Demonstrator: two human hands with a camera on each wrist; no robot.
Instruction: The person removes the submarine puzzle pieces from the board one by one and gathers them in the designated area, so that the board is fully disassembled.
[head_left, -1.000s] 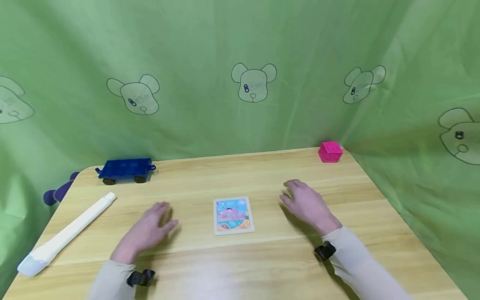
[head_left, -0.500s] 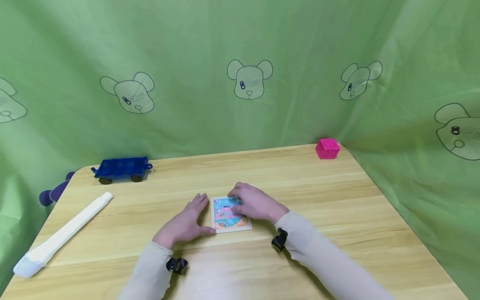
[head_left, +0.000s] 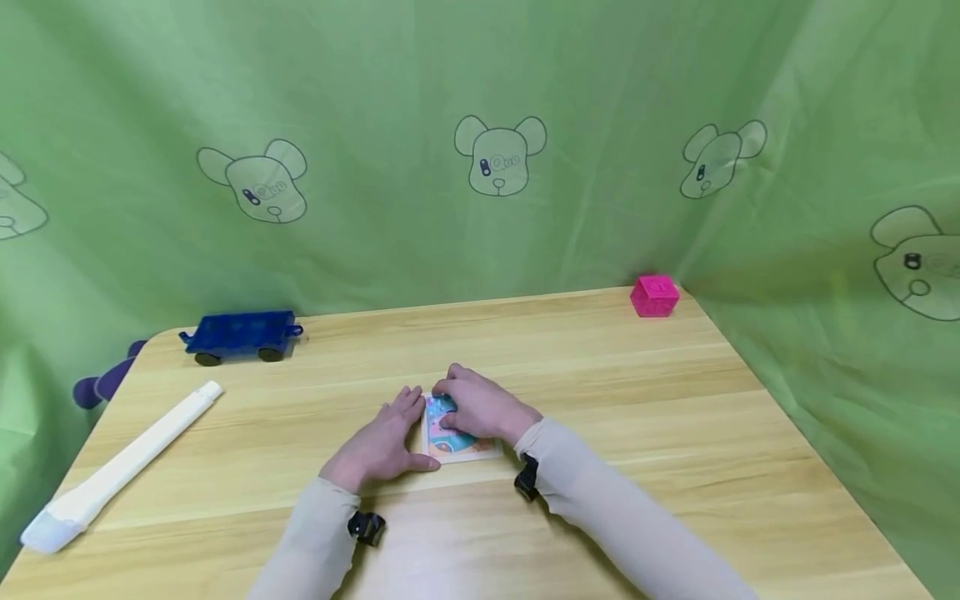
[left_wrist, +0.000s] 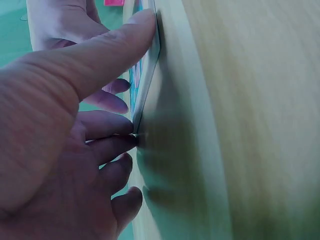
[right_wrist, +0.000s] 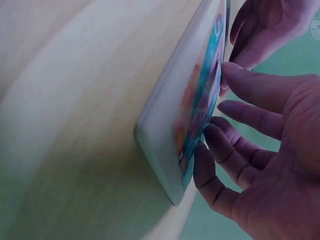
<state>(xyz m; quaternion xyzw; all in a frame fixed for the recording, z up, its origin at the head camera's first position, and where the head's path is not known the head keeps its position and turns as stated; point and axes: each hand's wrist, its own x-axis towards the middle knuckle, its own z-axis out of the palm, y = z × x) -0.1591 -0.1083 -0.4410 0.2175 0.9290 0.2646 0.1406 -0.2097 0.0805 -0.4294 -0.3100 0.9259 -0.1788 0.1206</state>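
A flat square picture puzzle (head_left: pixel 465 453) in a white frame lies on the table, its blue, pink and orange picture partly covered. My left hand (head_left: pixel 378 446) brackets its near left corner: the thumb lies along the near edge and the fingers rest against the left edge. Over the picture is my right hand (head_left: pixel 483 406), fingers bent and fingertips touching the surface. In the right wrist view the thumb and fingertips of my right hand (right_wrist: pixel 265 135) meet the puzzle's face (right_wrist: pixel 197 110). The left wrist view shows my left thumb (left_wrist: pixel 112 52) across the frame's edge.
A blue toy wagon (head_left: pixel 240 333) stands at the back left of the wooden table (head_left: pixel 600 350). Nearer lies a long white tube (head_left: pixel 127 471). At the back right corner sits a pink cube (head_left: pixel 654 297). A green curtain (head_left: pixel 375 225) encloses the back and sides.
Both hands have come in from the sides to the puzzle. In the last half second my right hand has moved farther left over the picture, while my left hand has settled along the frame.
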